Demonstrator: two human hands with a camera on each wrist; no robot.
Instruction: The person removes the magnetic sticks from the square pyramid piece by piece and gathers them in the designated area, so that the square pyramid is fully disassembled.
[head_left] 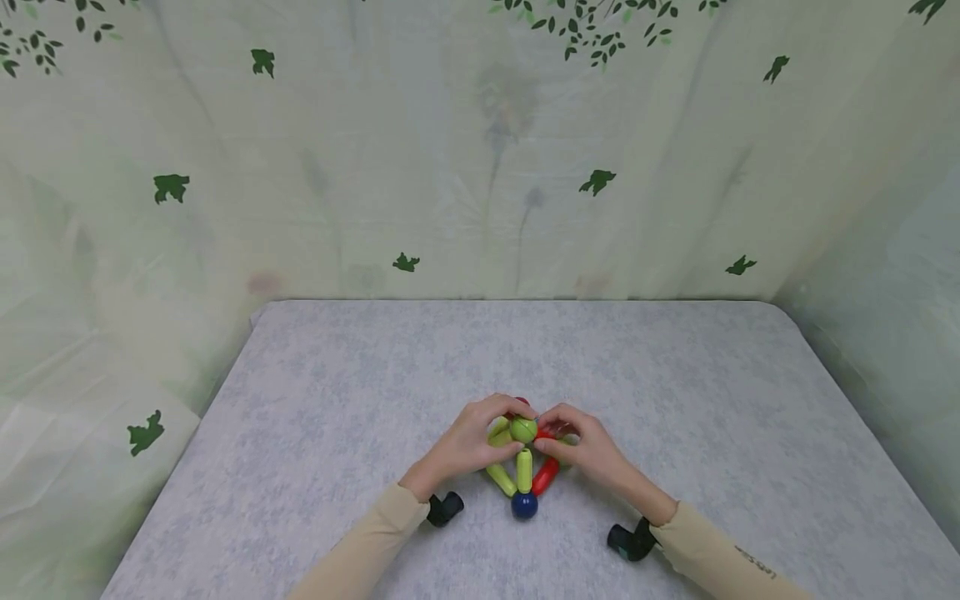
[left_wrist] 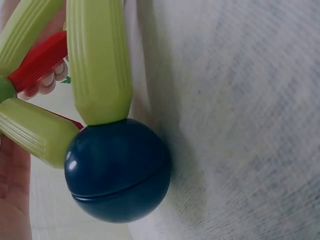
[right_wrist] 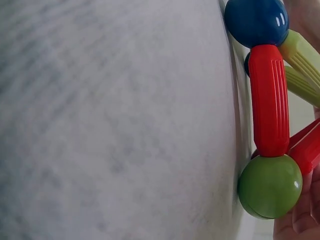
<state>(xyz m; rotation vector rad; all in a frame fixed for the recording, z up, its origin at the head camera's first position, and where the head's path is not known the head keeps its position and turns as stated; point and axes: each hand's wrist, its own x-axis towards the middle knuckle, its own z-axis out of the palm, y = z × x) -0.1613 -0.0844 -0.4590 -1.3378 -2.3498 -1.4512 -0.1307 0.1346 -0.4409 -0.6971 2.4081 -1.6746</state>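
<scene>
Both hands are at a model built of ribbed rods and round balls. In the head view, my left hand (head_left: 465, 437) pinches the green top ball (head_left: 523, 430) between thumb and fingers. My right hand (head_left: 588, 446) curls thumb and fingers round a red rod (head_left: 545, 435) beside that ball. A yellow-green rod (head_left: 524, 472) and a lower red rod (head_left: 546, 477) slope down to a dark blue ball (head_left: 524, 506) at the front. The left wrist view shows the blue ball (left_wrist: 117, 172) close up, at the tabletop. Another green ball (right_wrist: 270, 187) ends the lower red rod (right_wrist: 270, 100) in the right wrist view.
The table (head_left: 375, 358) has a pale grey mottled cloth. Behind it hangs a light curtain (head_left: 450, 167) with printed leaves, and more sheeting (head_left: 885, 275) borders the right side. Black wrist cameras (head_left: 630, 542) are strapped near both cuffs, low over the table.
</scene>
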